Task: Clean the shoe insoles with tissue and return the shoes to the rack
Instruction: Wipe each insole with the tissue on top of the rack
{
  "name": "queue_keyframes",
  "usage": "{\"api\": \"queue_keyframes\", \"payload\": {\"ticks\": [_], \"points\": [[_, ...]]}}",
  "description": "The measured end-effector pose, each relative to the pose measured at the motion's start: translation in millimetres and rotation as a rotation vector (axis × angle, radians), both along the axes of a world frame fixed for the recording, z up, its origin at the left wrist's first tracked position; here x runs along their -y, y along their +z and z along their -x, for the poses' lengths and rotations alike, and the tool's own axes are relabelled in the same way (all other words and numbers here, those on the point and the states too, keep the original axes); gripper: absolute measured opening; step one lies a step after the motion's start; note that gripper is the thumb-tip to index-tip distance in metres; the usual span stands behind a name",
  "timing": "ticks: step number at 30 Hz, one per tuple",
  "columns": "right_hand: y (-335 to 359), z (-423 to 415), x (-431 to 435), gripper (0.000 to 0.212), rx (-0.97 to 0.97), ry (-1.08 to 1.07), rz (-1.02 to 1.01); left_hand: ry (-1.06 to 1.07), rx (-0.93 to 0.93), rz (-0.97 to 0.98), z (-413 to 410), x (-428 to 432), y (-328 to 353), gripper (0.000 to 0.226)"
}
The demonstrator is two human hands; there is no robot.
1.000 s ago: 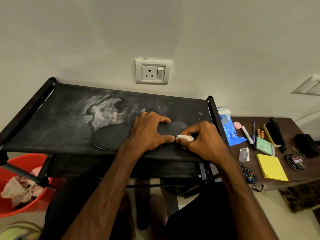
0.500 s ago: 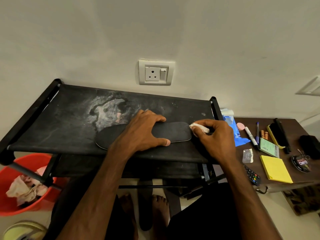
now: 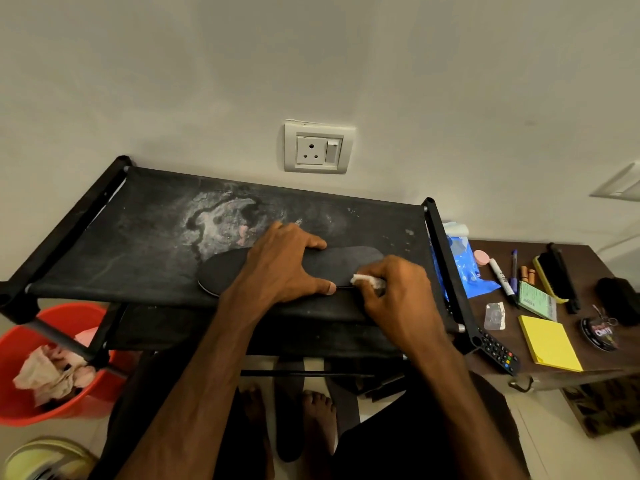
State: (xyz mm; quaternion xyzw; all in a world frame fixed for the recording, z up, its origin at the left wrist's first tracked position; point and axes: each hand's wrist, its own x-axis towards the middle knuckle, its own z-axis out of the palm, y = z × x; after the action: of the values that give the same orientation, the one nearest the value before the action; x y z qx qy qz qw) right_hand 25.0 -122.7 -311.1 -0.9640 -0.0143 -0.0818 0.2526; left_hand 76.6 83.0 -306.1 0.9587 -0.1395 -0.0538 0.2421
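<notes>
Since earlier, the right hand (image 3: 398, 301) has drawn the tissue (image 3: 367, 280) back to the near edge of the insole (image 3: 349, 263), its grip pinching the wad. Left of that grip, the left hand (image 3: 284, 268) presses flat, pinning the insole on the rack (image 3: 138, 244). Easing that press could let a stroke drag it off.

We see the shoe rack (image 3: 138, 244) shelf as matt black cloth w/ a chalky whitish stain; frame tubes (image 3: 445, 265) smooth, faintly shiny. Insole (image 3: 346, 265): dark, matt. Tissue (image 3: 363, 279): crumpled white paper. Bucket (image 3: 20, 341): glossy red plastic. Side table (image 3: 581, 258): dark wood, low sheen. Sticky notes (image 3: 550, 344): matt yellow paper. Bag (image 3: 464, 268): shiny blue plastic.
</notes>
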Motion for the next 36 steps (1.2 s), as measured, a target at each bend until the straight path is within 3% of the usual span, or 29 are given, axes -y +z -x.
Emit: {"api": "queue_keyframes", "payload": {"ticks": [3, 10, 18, 26, 33, 36], "points": [[-0.1, 2.4, -9.4, 0.006, -0.008, 0.038, -0.010, 0.003, 0.005, 0.007, 0.8, 0.1, 0.6, 0.082], [8.2, -11.1, 21.7, 0.009, 0.058, -0.145, -0.042, -0.001, -0.002, 0.015, 0.7, 0.7, -0.7, 0.084], [-0.4, -2.1, -20.2, 0.010, 0.008, 0.091, -0.030, -0.003, 0.027, 0.019, -1.7, 1.3, -3.2, 0.082], [7.3, -27.7, 24.7, 0.010, 0.096, -0.178, -0.110, -0.005, 0.029, 0.019, -1.8, 2.3, -3.9, 0.082], [-0.4, -15.8, -15.4, 0.008, 0.092, 0.045, -0.090, -0.003, 0.028, 0.028, -1.1, 2.6, -2.9, 0.081], [1.0, -23.1, -8.2, 0.009, 0.119, 0.002, -0.124, 0.000, 0.034, 0.022, -1.3, 2.4, -2.4, 0.083]]}}
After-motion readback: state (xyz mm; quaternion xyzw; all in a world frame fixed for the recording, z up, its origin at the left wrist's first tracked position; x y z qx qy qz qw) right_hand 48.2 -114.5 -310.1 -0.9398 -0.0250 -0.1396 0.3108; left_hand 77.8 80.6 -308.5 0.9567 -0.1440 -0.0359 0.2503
